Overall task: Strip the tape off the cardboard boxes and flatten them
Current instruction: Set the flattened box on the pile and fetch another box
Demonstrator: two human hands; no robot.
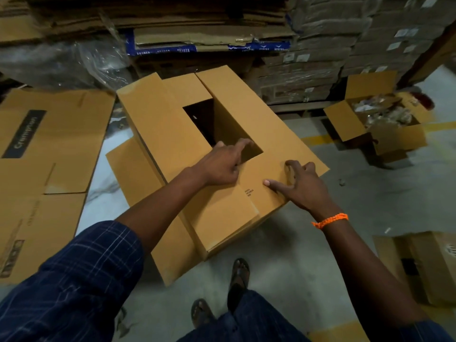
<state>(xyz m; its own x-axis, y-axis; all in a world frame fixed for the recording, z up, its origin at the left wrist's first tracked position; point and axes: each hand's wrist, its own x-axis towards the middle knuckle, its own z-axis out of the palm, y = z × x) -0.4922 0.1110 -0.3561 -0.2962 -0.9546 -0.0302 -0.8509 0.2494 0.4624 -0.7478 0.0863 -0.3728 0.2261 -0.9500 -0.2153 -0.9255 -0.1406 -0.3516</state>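
A large brown cardboard box [167,134] stands on the floor in front of me, its top flaps partly folded in around a dark rectangular opening. My left hand [222,164] rests on the near edge of that opening, fingers curled over the rim of a flap. My right hand [299,186] lies on the near right flap with fingers spread and bent, fingertips pressing the cardboard. An orange braided band circles the right wrist. No tape shows on the box top.
Flattened cartons [42,154] lie on the floor at left. A tall stack of flat cardboard [185,23] and wrapped pallets rise behind. An open box of scraps [380,119] sits at right, another carton [429,265] at near right. My sandalled feet [237,275] stand below.
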